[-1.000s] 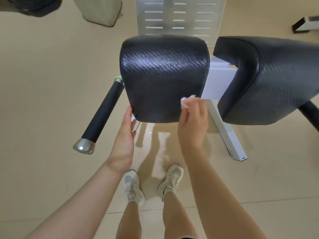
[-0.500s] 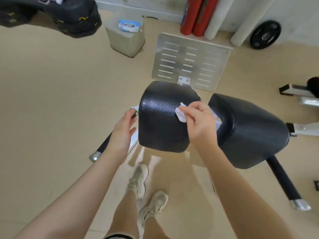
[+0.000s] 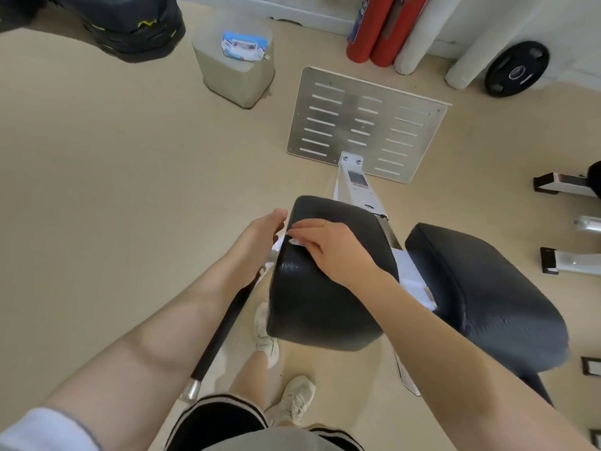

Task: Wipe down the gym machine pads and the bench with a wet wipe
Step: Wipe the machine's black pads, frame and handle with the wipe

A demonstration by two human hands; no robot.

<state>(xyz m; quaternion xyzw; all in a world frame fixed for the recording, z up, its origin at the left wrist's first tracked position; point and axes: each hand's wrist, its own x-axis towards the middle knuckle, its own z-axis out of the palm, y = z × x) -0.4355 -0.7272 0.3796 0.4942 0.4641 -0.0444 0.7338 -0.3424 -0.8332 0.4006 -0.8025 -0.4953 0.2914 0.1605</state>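
Observation:
Two black textured pads sit side by side on a white machine frame. On the left pad [image 3: 322, 307], my right hand [image 3: 328, 245] lies across the top near its left edge and presses a small white wet wipe [image 3: 295, 242] onto it; most of the wipe is hidden under my fingers. Against that pad's upper left side rests my left hand [image 3: 260, 232], fingers straight and holding nothing. The right pad [image 3: 481, 294] is untouched.
A black handle bar [image 3: 224, 327] with a metal end sticks out left of the pad. Beyond lie a slotted metal footplate [image 3: 367, 122], a grey block carrying a wipes packet [image 3: 244, 45], red and white rolls, a weight plate [image 3: 517, 73] and white frames at right.
The view has risen above the pads. My right hand carried the wipe from the left pad's lower right front, up over its top, to its left edge. My left hand moved up the pad's side.

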